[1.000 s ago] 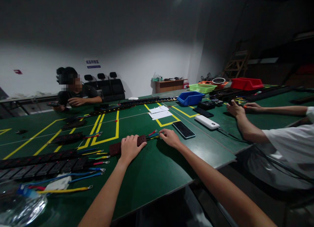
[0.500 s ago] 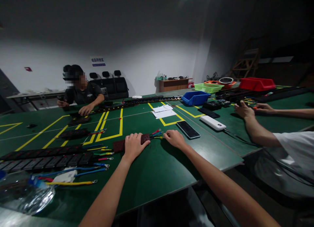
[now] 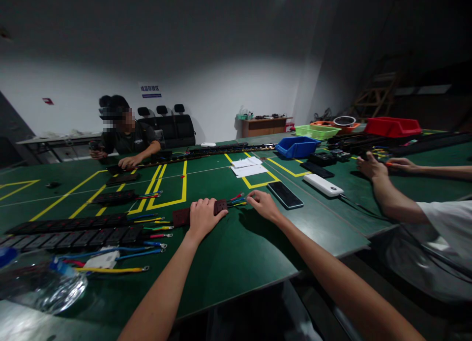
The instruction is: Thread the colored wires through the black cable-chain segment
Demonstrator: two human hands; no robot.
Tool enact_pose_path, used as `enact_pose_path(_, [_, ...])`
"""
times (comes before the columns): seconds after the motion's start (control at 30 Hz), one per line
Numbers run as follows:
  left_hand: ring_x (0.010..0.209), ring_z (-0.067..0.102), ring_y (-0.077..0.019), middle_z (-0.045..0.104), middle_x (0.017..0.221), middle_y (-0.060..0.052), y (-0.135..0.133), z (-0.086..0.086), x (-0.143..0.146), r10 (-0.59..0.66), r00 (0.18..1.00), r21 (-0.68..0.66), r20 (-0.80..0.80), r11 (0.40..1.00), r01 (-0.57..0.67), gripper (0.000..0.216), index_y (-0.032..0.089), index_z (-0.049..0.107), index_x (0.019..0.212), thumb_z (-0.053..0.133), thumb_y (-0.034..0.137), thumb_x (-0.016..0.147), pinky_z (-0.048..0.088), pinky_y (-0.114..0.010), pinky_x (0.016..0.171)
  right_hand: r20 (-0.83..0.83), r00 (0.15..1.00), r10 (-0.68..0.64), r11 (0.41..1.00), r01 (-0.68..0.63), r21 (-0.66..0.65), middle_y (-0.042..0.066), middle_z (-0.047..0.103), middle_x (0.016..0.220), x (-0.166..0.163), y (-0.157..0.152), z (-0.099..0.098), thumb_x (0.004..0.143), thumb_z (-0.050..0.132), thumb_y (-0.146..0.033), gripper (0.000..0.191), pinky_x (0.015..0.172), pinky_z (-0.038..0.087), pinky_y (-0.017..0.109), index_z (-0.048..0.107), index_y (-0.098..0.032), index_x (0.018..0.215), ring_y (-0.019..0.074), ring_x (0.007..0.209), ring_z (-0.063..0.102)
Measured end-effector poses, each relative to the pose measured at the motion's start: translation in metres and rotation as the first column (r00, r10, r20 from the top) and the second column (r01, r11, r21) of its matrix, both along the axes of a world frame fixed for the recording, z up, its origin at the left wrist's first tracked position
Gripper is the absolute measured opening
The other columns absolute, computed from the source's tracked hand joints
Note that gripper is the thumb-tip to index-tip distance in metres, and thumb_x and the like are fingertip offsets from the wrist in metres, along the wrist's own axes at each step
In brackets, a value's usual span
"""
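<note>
While the left hand (image 3: 202,218) grips the brown strip (image 3: 181,217) flat on the table (image 3: 236,267), the right hand (image 3: 263,205) hangs just beside its wires (image 3: 236,200); whether its curled fingers pinch one is hard to tell. Unlike one second earlier, a co-worker's hand (image 3: 129,162) opposite is lowered. Both forearms (image 3: 164,284) reach forward.

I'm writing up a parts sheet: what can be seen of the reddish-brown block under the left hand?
The reddish-brown block is long, narrow and box-like, and looks like dull plastic. It lies on the green table, its right end slightly farther away. The left hand covers its middle, so only the ends show. Coloured wires, red, blue and yellow among them, extend from its right end. Finer surface detail is too small to tell.
</note>
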State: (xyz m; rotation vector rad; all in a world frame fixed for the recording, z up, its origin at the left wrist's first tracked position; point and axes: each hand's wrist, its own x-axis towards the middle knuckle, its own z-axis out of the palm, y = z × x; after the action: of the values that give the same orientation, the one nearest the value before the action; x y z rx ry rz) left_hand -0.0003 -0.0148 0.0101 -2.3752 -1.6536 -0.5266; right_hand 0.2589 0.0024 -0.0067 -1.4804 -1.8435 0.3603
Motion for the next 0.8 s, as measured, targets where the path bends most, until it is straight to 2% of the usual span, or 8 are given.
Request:
enact_pose_path(0.1, [0.101,0.06,-0.0302,0.07,0.109,-0.012,0.0,0.0,0.0,-0.008,1.0,-0.009,0.014,1.0,0.008,0.061,0.02,0.068,0.113,0.045,0.073,0.093,0.04,-0.042,0.087,-0.037,0.999,-0.021,1.0,0.021,0.004,0.003,0.07,0.069,0.0,0.004,-0.003,0.092,0.051,-0.039,0.033,0.058,0.038,0.026,0.075,-0.017,0.093,0.0171,0.061,0.061])
enact_pose_path(0.17, [0.1,0.061,-0.0299,0.07,0.109,-0.012,0.0,-0.001,0.0,-0.008,1.0,-0.011,0.017,1.0,0.008,0.061,0.019,0.067,0.113,0.045,0.073,0.093,0.04,-0.042,0.087,-0.044,0.997,-0.056,0.998,0.055,-0.027,0.004,0.073,0.076,-0.001,0.005,-0.006,0.092,0.051,-0.04,0.037,0.061,0.042,0.026,0.076,-0.017,0.106,0.0184,0.067,0.065])
enact_pose_path(0.27, [0.1,0.061,-0.0304,0.07,0.108,-0.012,0.0,-0.001,0.0,0.004,1.0,0.0,0.006,1.0,-0.004,0.062,0.019,0.068,0.113,0.045,0.073,0.093,0.04,-0.042,0.086,-0.006,0.998,-0.058,0.994,0.057,-0.093,0.004,0.073,0.075,-0.006,0.006,-0.008,0.094,0.051,-0.044,0.047,0.064,0.044,0.027,0.069,-0.016,0.126,0.0196,0.069,0.066])
enact_pose_path(0.37, [0.1,0.061,-0.0306,0.07,0.107,-0.012,0.0,-0.001,0.001,0.011,1.0,0.003,-0.003,1.0,-0.011,0.062,0.019,0.068,0.113,0.045,0.074,0.092,0.04,-0.042,0.086,0.037,0.999,0.016,0.996,-0.012,-0.091,0.002,0.07,0.07,-0.01,0.004,-0.008,0.093,0.054,-0.044,0.047,0.062,0.04,0.027,0.067,-0.017,0.129,0.019,0.067,0.064])
enact_pose_path(0.53, [0.101,0.061,-0.0302,0.07,0.108,-0.012,-0.001,0.0,0.0,0.004,1.0,-0.003,0.005,1.0,-0.004,0.062,0.019,0.068,0.113,0.046,0.074,0.092,0.04,-0.041,0.086,-0.043,0.985,0.168,0.986,-0.168,0.015,-0.003,0.063,0.063,-0.008,0.003,-0.006,0.094,0.05,-0.039,0.043,0.06,0.037,0.026,0.066,-0.018,0.128,0.0158,0.057,0.057])
enact_pose_path(0.6, [0.101,0.061,-0.0298,0.07,0.108,-0.012,-0.001,0.0,0.0,0.0,1.0,-0.003,0.011,1.0,0.0,0.062,0.02,0.068,0.113,0.045,0.074,0.093,0.04,-0.041,0.086,-0.025,0.993,0.117,0.993,-0.117,-0.004,-0.002,0.064,0.063,-0.006,0.003,-0.005,0.095,0.049,-0.037,0.041,0.059,0.036,0.026,0.068,-0.019,0.126,0.016,0.058,0.057])
enact_pose_path(0.7, [0.1,0.06,-0.0295,0.07,0.108,-0.012,-0.001,-0.001,0.0,0.005,1.0,0.003,0.004,1.0,-0.005,0.062,0.02,0.068,0.113,0.044,0.074,0.093,0.04,-0.041,0.086,0.069,0.997,-0.043,0.998,0.047,-0.052,0.0,0.069,0.069,-0.003,0.003,-0.005,0.093,0.052,-0.033,0.04,0.058,0.034,0.026,0.069,-0.02,0.127,0.0173,0.063,0.06])
enact_pose_path(0.8, [0.099,0.06,-0.03,0.07,0.107,-0.012,0.0,-0.003,-0.001,0.017,1.0,0.011,-0.008,1.0,-0.017,0.063,0.02,0.068,0.111,0.044,0.075,0.092,0.039,-0.042,0.086,0.15,0.977,-0.15,0.984,0.162,-0.07,0.003,0.074,0.079,-0.002,0.003,-0.005,0.093,0.053,-0.033,0.034,0.059,0.034,0.026,0.073,-0.022,0.119,0.0184,0.071,0.064])
